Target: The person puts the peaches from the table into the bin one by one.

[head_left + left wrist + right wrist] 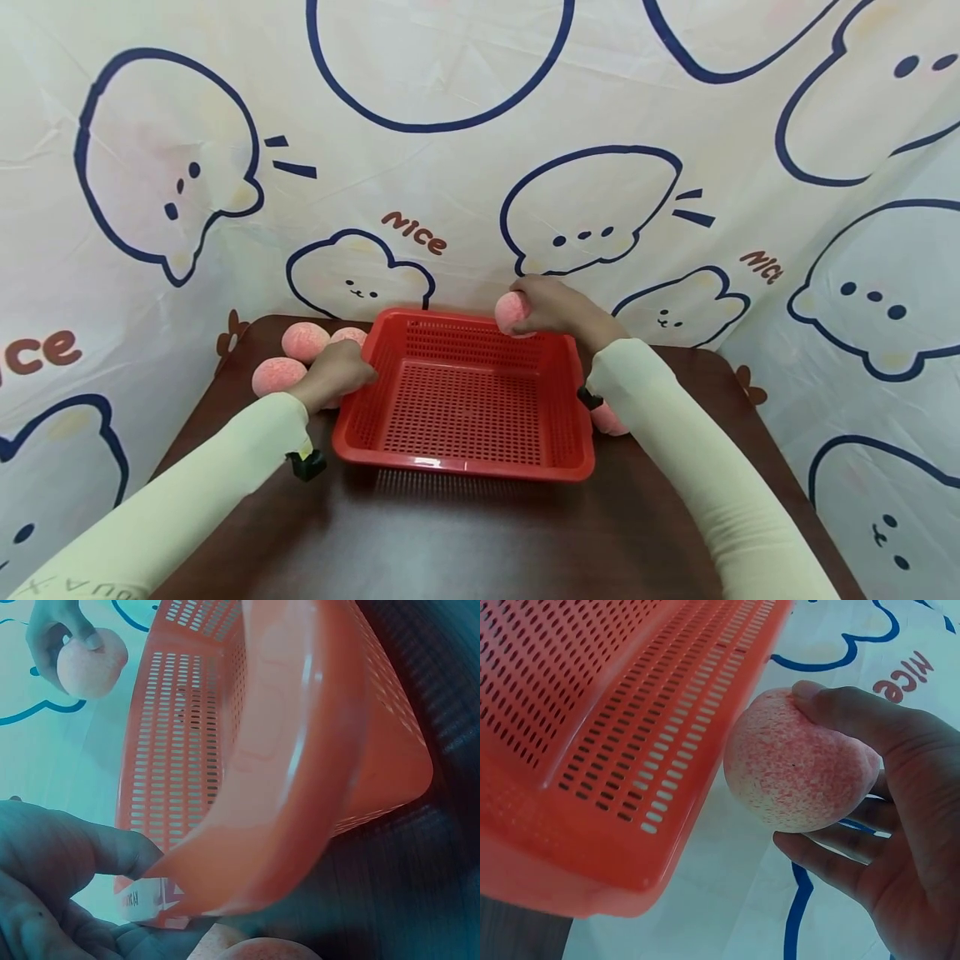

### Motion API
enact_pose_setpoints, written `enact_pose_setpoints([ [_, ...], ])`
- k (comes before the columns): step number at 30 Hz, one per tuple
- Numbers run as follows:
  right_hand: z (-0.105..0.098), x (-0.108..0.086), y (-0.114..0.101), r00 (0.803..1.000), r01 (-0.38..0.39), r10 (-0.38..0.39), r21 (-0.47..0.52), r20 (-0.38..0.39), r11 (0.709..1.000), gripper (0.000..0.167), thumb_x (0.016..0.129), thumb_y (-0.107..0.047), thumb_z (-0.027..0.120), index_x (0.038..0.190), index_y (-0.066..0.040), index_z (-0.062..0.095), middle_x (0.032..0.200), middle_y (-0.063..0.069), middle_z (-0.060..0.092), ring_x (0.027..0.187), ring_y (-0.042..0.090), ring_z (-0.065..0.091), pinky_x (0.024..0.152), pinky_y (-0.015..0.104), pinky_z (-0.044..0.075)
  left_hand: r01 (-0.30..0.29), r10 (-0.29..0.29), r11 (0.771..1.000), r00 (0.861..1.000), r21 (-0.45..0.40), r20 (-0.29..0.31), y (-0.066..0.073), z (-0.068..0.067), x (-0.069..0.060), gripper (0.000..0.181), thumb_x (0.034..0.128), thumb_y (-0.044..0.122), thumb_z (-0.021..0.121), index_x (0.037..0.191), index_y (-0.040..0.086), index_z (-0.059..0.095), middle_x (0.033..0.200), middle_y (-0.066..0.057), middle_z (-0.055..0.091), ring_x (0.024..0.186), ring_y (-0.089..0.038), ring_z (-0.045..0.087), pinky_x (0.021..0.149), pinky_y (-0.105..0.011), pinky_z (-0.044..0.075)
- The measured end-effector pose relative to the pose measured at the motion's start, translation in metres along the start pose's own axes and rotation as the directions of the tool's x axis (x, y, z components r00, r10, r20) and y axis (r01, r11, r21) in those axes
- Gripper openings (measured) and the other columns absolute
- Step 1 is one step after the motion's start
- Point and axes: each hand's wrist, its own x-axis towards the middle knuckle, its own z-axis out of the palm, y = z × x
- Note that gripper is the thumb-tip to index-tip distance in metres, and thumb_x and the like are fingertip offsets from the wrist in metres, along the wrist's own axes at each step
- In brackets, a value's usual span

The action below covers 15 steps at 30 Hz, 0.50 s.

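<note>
A red plastic basket point(465, 467) with slotted walls and a mesh floor stands at the middle of the dark table. My left hand point(334, 372) grips its left rim, the thumb on top beside a white label point(148, 900) in the left wrist view. A pink speckled peach point(799, 761) is between the thumb and fingers of my right hand point(553, 305). That hand holds it up at the basket's far rim, towards the right corner. Beside my left hand lie several more peaches point(305, 341), partly hidden by it.
Another peach point(609, 419) lies right of the basket, half covered by my right sleeve. The brown table point(450, 542) reaches back to a pale cloth point(465, 183) printed with cartoon faces, which hangs behind and along both sides.
</note>
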Motion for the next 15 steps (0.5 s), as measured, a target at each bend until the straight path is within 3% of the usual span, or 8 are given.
enact_pose_setpoints([
  [15,0.009,0.012,-0.024,1.0,0.015,-0.014,-0.039,0.015,0.999,0.066,0.085,-0.026,0.082,0.142,-0.005,0.055,0.135,0.012,0.063,0.117,0.027,0.063,0.1,0.043,0.058,0.01,-0.01,1.0,1.0,0.012,0.002,0.001,0.0,0.001,0.038,0.087,-0.001,0.062,0.124,-0.004,0.058,0.109,-0.023,0.073,0.081,-0.03,0.078,0.07,-0.044,0.066],
])
